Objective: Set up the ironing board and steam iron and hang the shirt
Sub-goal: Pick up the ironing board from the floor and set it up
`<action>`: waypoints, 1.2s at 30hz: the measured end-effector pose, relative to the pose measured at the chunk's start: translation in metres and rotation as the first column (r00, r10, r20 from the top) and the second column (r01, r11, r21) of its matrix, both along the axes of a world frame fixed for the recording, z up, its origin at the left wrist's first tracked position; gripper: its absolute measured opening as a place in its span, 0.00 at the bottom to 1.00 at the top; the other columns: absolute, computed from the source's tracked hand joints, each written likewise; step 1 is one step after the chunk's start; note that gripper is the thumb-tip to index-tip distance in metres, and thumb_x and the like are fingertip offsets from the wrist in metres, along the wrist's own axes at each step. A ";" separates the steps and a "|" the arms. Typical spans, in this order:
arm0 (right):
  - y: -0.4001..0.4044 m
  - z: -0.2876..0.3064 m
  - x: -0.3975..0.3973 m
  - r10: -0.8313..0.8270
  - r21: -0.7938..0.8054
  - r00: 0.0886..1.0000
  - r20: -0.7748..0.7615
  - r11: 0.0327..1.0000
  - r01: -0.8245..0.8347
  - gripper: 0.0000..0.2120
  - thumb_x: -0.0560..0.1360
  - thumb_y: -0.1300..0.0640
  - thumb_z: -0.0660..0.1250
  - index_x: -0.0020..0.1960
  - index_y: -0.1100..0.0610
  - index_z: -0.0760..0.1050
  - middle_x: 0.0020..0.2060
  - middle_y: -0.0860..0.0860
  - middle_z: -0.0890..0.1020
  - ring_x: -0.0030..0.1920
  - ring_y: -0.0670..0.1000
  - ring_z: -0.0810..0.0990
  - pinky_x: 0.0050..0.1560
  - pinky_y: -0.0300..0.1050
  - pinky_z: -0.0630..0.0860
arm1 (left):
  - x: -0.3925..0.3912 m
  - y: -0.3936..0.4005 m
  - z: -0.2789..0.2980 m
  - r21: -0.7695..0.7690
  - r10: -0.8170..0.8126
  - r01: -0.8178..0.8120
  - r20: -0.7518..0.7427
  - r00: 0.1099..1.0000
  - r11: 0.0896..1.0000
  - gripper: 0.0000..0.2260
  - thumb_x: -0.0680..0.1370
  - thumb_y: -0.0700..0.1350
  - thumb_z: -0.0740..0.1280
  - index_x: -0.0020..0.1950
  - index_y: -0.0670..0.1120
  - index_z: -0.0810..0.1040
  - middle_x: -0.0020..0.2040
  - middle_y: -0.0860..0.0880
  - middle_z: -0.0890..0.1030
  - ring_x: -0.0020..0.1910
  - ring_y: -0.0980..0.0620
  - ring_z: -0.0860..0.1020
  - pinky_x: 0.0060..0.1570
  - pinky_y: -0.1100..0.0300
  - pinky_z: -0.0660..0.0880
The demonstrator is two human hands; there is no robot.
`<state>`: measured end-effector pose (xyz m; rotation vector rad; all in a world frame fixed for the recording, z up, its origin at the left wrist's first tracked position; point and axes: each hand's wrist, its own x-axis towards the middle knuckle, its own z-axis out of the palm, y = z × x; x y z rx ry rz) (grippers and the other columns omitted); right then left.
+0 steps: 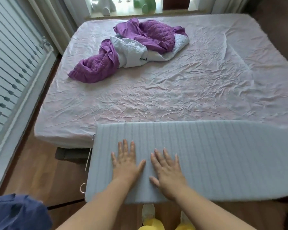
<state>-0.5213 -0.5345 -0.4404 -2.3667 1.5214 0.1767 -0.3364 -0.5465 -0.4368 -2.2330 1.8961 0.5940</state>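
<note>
In the head view, the ironing board is set flat at the foot of the bed. The left hand and right hand are pressed on it side by side, fingers spread, nothing gripped. A purple blanket is crumpled on the bed.

Both hands flat on ironing board, bed behind it

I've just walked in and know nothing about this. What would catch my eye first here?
Probably the crumpled purple and pale grey quilt, heaped at the far side of the wrinkled pale pink bed sheet. Next, nearest the camera, the left hand and right hand lie flat, fingers spread, on the ribbed grey padded ironing board, which stands at the foot of the bed.
</note>
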 end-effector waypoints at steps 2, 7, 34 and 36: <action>-0.001 -0.008 -0.012 0.018 0.054 0.998 -0.061 0.998 -0.015 0.39 0.71 0.32 0.57 0.77 0.50 0.65 0.78 0.49 0.66 0.77 0.58 0.63 0.68 0.71 0.52 | -0.013 -0.014 -0.002 -0.016 -0.163 0.163 0.000 0.987 0.987 0.42 0.69 0.71 0.35 0.79 0.52 0.33 0.79 0.48 0.31 0.78 0.48 0.31 0.76 0.40 0.38; -0.008 -0.003 -0.069 -0.045 0.152 0.987 -0.151 0.986 0.069 0.39 0.72 0.31 0.57 0.78 0.49 0.62 0.78 0.47 0.64 0.78 0.56 0.59 0.68 0.73 0.53 | -0.061 -0.031 -0.008 -0.080 -0.392 0.388 -0.049 0.919 0.918 0.40 0.73 0.70 0.41 0.81 0.52 0.41 0.81 0.48 0.39 0.79 0.48 0.36 0.76 0.41 0.41; 0.024 0.006 -0.406 -0.654 0.196 0.755 -0.049 0.735 0.649 0.36 0.82 0.38 0.48 0.82 0.51 0.37 0.81 0.47 0.36 0.79 0.55 0.33 0.78 0.64 0.42 | -0.472 -0.065 0.002 0.031 -0.792 0.803 -0.145 0.593 0.595 0.32 0.82 0.56 0.56 0.82 0.52 0.44 0.82 0.47 0.41 0.80 0.44 0.39 0.78 0.43 0.47; 0.051 0.006 -0.408 -0.641 0.186 0.766 -0.041 0.749 0.636 0.35 0.82 0.40 0.49 0.81 0.52 0.38 0.81 0.49 0.37 0.79 0.55 0.33 0.78 0.64 0.42 | -0.484 -0.034 0.001 0.018 -0.851 0.856 -0.104 0.515 0.516 0.32 0.82 0.53 0.55 0.82 0.51 0.42 0.82 0.47 0.40 0.80 0.44 0.37 0.78 0.43 0.45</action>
